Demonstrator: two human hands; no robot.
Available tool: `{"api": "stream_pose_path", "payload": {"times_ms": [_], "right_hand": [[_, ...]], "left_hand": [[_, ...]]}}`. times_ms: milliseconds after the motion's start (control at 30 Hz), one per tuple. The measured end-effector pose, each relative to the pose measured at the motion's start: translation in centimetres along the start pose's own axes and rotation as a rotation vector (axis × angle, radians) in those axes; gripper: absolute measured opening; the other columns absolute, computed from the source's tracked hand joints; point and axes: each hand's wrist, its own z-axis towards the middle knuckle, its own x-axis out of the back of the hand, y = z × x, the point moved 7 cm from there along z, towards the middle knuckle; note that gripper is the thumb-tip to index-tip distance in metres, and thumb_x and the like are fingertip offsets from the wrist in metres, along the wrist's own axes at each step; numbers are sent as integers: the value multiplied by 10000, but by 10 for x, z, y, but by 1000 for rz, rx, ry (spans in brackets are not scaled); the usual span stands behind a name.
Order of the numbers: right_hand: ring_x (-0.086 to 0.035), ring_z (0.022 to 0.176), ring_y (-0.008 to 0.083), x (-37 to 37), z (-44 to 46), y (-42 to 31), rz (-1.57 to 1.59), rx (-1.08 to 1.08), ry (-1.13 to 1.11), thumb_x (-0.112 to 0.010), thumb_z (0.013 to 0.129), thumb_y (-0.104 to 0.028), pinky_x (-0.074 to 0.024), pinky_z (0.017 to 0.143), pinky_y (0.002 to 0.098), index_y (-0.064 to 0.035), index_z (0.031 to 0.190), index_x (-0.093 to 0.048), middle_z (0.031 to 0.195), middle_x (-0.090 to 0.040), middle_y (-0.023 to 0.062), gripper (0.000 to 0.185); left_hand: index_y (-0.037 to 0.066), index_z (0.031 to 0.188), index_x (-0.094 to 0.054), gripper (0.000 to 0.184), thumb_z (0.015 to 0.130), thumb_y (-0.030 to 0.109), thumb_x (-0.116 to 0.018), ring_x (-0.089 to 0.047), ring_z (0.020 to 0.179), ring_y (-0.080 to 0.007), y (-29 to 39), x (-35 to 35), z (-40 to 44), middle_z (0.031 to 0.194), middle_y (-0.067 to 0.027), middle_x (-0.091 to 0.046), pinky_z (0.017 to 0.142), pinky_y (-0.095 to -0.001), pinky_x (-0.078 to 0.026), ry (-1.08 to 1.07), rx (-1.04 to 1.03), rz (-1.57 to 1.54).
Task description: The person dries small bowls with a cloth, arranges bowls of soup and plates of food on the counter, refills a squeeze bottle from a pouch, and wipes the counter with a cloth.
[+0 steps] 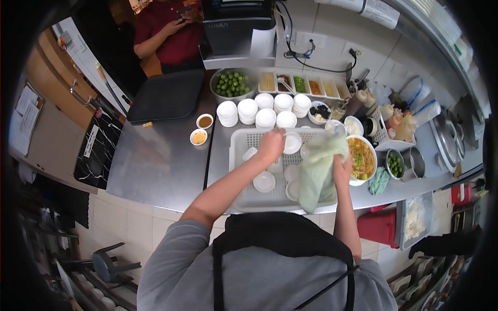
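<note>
My left hand [272, 146] is over the white perforated tray [239, 194], its fingers closed at the left edge of a small white dish [292, 143]; whether it grips that dish is hard to tell. My right hand [342, 170] holds a pale green cloth [318, 176], which hangs over the tray's right side. Other small white dishes, one of them a round bowl [264, 181], lie in the tray. Stacks of white bowls [248, 110] stand just behind it. Right of the cloth sits a bowl of noodle soup [361, 158].
Behind are a bowl of green limes [232, 84] and topping containers [299, 84]. Two sauce cups [198, 137] and a black lid [167, 96] lie left. A person [168, 32] in red stands across the counter. Bottles [358, 101] and a metal pot [413, 163] are right.
</note>
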Motion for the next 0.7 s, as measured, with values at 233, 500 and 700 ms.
{"api": "stream_pose_path", "payload": {"times_ms": [233, 500, 700], "right_hand": [[-562, 889, 344, -79, 3, -15, -369, 122, -155, -602, 670, -69, -442, 765, 370, -12, 1167, -429, 933, -569, 222, 529], [-619, 697, 246, -61, -6, -12, -232, -33, -146, -632, 758, -229, -475, 654, 327, 33, 939, -588, 788, -626, 184, 322], [-582, 858, 173, 46, -6, 2, 475, -314, -36, -509, 840, -169, -485, 724, 303, -14, 1135, -459, 1021, -563, 104, 337]], "left_hand": [[27, 886, -619, 187, 706, 77, -625, -620, 656, -248, 52, 56, -29, 767, -158, -624, 619, -325, -477, 71, 33, -439], [81, 887, -633, 235, 682, -17, -573, -616, 660, -213, -10, 36, -41, 746, -133, -630, 619, -300, -482, -138, 152, -355], [90, 903, -640, 275, 637, 28, -611, -593, 801, -258, -29, -25, -60, 816, -135, -624, 714, -345, -471, -608, 33, -94]]}}
